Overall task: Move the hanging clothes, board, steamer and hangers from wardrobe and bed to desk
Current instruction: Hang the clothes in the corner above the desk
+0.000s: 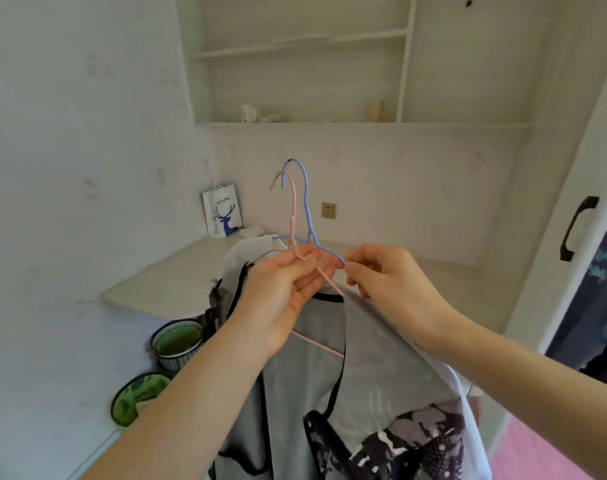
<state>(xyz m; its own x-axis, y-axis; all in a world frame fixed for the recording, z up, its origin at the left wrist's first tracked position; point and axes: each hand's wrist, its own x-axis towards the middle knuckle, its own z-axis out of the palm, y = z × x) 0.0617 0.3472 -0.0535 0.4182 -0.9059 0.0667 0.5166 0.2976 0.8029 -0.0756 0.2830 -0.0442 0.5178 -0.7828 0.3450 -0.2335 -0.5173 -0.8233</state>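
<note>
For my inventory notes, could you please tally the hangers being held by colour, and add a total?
Blue hanger: 1, pinched at its shoulder by the right hand.
Pink hanger: 1, gripped at its neck by the left hand.
Total: 2 hangers, both carrying clothes in front of the desk.
</note>
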